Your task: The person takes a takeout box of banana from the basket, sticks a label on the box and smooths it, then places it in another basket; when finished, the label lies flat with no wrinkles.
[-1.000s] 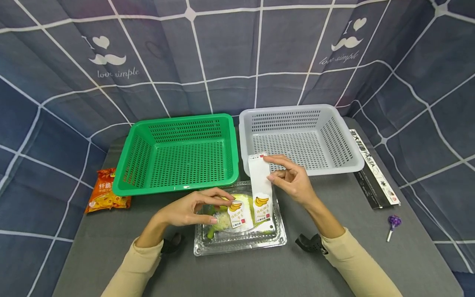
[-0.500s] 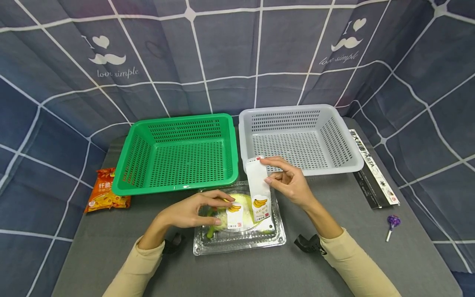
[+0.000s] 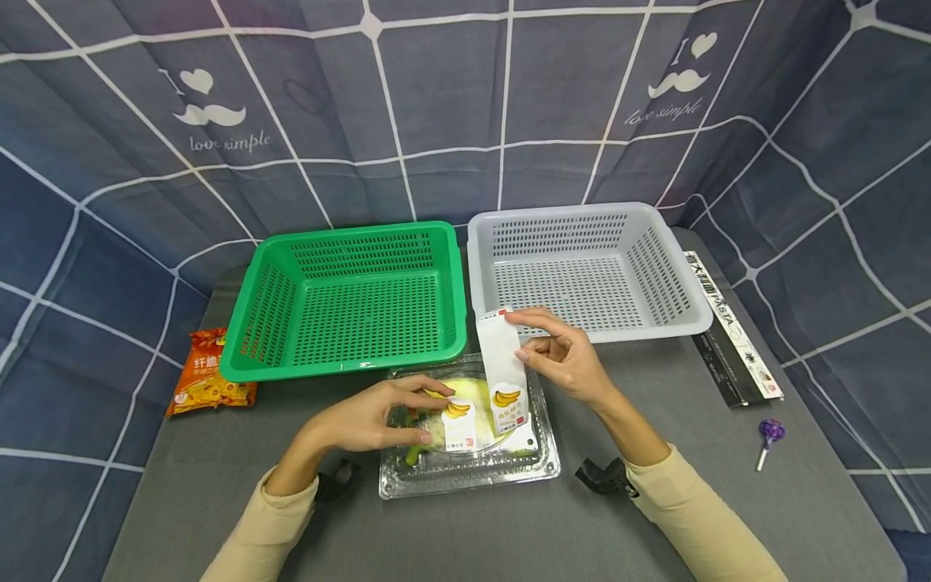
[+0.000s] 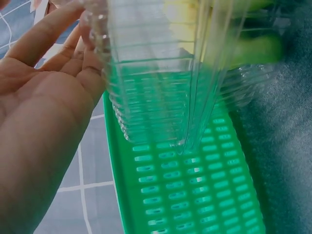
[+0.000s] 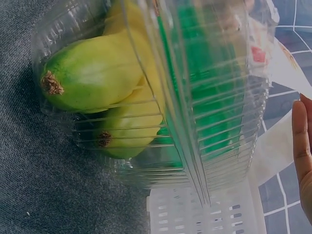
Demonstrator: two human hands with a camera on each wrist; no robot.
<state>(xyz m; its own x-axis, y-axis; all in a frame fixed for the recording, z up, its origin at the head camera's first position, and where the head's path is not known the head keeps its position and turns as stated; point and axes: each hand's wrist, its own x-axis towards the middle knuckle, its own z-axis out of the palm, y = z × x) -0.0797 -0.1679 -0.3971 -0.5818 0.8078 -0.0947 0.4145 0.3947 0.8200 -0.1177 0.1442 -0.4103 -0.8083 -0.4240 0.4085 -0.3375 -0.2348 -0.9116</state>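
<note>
A clear plastic container (image 3: 469,481) was lying on the grey counter (image 3: 465,546), in front of two baskets and between the two hands. Inside it there was yellow-green fruit (image 5: 92,73), of which two dark, rough ends were seen well from the right wrist. On the lid was a small white label (image 3: 459,435) with a picture of bananas, and to the right of it a long white strip (image 3: 500,347) with a similar picture at its lower end. The upper end of the strip reached to the far edge of the container.

The left hand (image 3: 367,416) had a loose grip: its thumb and forefinger were apart, with the fingertips at the left side of the small label. The right hand (image 3: 566,349) touched the strip, the forefinger at the top corner and the thumb lower, at the right edge; its grip was also not closed, for a gap was between the two tips.

Behind stood the green basket (image 3: 371,319) at left and the light grey basket (image 3: 560,279) at right. An orange snack bag (image 3: 206,376) lay beside the green one. On the right side were a black-and-white pasta box (image 3: 736,339) and, nearer, a purple lollipop (image 3: 773,431).
</note>
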